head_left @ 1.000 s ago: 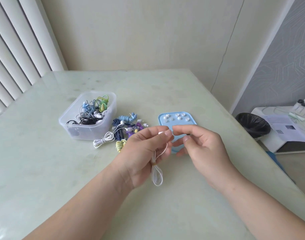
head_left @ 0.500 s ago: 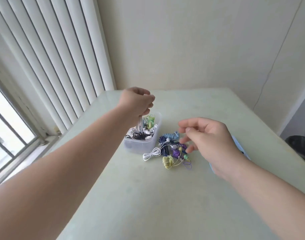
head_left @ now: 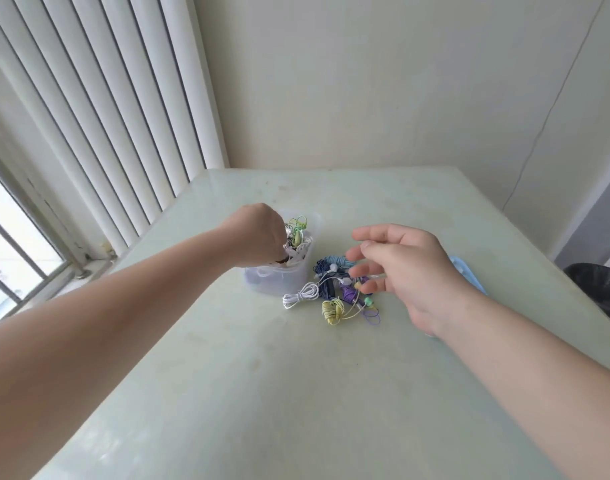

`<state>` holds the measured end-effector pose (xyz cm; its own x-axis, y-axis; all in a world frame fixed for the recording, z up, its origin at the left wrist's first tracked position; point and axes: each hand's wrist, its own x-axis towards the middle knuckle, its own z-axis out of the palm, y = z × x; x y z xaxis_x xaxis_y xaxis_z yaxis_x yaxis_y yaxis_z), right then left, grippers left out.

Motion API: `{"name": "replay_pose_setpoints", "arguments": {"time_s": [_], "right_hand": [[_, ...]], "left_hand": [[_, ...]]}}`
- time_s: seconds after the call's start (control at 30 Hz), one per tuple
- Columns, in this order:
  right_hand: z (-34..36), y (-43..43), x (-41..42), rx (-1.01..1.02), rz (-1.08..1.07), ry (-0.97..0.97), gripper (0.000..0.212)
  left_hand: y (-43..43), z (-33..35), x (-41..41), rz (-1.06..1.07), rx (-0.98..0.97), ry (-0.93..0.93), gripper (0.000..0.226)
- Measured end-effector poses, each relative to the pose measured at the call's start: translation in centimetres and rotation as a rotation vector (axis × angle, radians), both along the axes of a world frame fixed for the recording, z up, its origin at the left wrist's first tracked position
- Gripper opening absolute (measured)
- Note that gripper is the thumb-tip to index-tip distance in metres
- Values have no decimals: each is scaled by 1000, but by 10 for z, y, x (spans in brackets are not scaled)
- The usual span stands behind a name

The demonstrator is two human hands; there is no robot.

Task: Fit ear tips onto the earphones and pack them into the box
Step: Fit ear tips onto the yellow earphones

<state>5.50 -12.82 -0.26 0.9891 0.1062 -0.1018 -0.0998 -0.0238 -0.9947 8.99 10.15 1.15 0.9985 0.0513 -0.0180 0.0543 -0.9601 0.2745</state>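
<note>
A heap of coiled earphones (head_left: 338,292) lies on the pale green bench (head_left: 296,393), just beside the clear plastic box (head_left: 279,280). The right hand (head_left: 405,271) hovers over the heap, fingers (head_left: 369,233) apart and relaxed, hiding most of a blue tray (head_left: 464,271). Beyond, the left hand (head_left: 260,233) dips into the box; its fingers are hidden, so I cannot tell their grip.
</note>
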Motion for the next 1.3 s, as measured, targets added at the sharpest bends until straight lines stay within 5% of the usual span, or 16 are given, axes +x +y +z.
{"name": "replay_pose_setpoints", "arguments": {"time_s": [0.1,0.23,0.3,0.4,0.5,0.6,0.7,0.87,1.03,1.3], "right_hand": [[-2,-8,-3,-23,10,-3,20],[-5,-21,-5,-100,44,3,18],[-6,-27,-7,-132,58,5,16],[-10,-36,-13,-166,79,16,14],[-13,-46,-18,-166,94,21,14],[-15,-58,-23,-160,80,18,14],[-18,-69,-27,-119,55,34,13],[-26,-90,-35,-43,-12,78,13],[-30,-104,-36,56,-63,118,14],[-36,-80,-38,62,92,177,12]], "left_hand": [[-4,-7,-8,-27,118,-6,14],[-32,-3,-25,-197,30,-420,9],[-54,-13,-40,-362,-1,-298,5],[-72,-39,-51,-408,187,1,28],[-68,-50,-48,-357,179,77,38],[-65,-48,-50,-321,95,125,23],[-72,-34,-56,-209,-94,129,13],[-86,3,-60,-24,-763,259,13],[-104,21,-56,22,-1025,315,20],[-91,-8,-49,61,-508,437,47]]}}
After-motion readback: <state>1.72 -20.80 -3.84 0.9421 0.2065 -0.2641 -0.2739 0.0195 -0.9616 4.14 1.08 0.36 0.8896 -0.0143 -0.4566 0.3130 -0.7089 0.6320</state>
